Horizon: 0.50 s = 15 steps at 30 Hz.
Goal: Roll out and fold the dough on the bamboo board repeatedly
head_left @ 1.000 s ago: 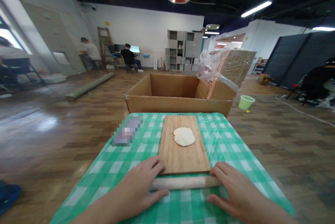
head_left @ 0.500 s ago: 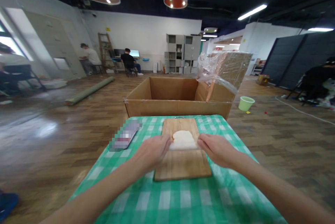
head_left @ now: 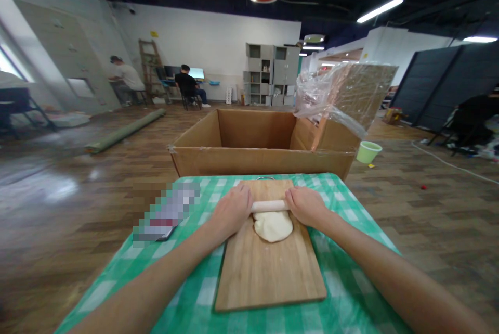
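A pale wooden rolling pin (head_left: 268,206) lies crosswise over the far edge of a flattened piece of white dough (head_left: 273,227). My left hand (head_left: 235,209) is closed around the pin's left end, and my right hand (head_left: 306,206) grips its right end. Beneath the dough is a wooden cutting board (head_left: 271,277) with a metal handle at its far end. The dough is roughly round, with an uneven left edge.
The board rests on a table with a green-and-white checked cloth (head_left: 195,300). On the left lies a blurred-out flat object (head_left: 167,215). Directly beyond the table stands a large open cardboard box (head_left: 257,159). A light green bucket (head_left: 368,152) is on the floor at right.
Both hands have pushed the rolling pin away from me, from the dough's near side to its far edge. More of the dough's near part now shows. The camera view has shifted slightly.
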Tool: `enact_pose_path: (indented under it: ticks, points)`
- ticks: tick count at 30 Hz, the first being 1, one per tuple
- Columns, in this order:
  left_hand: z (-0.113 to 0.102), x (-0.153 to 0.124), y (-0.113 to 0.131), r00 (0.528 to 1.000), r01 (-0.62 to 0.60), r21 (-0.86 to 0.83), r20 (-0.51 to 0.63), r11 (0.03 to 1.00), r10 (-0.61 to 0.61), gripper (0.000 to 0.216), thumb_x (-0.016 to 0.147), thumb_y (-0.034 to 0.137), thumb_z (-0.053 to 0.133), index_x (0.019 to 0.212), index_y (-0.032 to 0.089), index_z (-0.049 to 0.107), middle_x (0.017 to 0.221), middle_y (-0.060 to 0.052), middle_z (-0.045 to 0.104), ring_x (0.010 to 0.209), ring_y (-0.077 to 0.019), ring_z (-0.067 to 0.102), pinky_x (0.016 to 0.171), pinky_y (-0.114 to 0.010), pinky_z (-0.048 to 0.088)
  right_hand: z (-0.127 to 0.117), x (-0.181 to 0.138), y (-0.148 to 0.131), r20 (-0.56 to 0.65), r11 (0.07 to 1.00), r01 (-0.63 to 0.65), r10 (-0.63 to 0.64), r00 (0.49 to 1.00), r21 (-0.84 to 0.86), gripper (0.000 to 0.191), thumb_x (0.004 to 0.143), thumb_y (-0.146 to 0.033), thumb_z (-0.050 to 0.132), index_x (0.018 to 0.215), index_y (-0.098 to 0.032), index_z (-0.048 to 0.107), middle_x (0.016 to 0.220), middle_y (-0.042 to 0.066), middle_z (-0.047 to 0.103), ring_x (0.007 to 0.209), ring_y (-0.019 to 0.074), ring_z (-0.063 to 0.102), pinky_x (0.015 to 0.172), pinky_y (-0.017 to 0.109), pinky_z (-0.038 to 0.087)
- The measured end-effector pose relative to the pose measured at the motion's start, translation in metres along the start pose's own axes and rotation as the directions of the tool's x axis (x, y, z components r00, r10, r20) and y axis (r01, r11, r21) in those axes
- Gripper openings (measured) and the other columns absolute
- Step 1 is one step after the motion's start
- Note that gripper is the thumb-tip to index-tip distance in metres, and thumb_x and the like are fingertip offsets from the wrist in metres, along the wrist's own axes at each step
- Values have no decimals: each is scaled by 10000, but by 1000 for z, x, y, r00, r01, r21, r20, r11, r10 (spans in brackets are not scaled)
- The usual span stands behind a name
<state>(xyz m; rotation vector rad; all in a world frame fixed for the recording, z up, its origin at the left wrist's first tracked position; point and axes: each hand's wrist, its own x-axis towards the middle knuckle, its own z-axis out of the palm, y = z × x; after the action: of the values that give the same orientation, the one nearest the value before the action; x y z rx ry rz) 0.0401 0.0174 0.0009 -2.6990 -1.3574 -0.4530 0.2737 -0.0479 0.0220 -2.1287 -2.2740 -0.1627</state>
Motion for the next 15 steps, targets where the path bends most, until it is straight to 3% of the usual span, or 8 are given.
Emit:
enact_pose_path:
  ticks: [5,11,15]
  points:
    - [8,7,-6,999,-33,20,-16,999,33,327,1056,210,282,1026,150,602,1049,-138,634,1017,-263,606,925,-404,463,7,15,6,-26,1000,14,-13,1000,22,396,1062,-266,288,1123,-128,654,1099,177,726,1018,293,691,872,377,482]
    - [18,18,-18,997,-22,52,78,998,18,345,1039,196,282,1060,109,615,1097,-165,636,1024,-274,594,932,-417,447,17,34,13,64,996,-46,41,997,74,367,1053,-296,306,1138,-119,616,1162,188,712,1071,292,682,884,369,458]
    - [23,28,-25,990,-33,60,137,998,24,359,1026,187,293,1038,102,641,1090,-174,647,1036,-283,589,934,-423,430,20,44,17,82,1000,-1,-1,997,29,402,1058,-304,298,1134,-99,635,1150,205,710,1078,301,677,882,370,464]
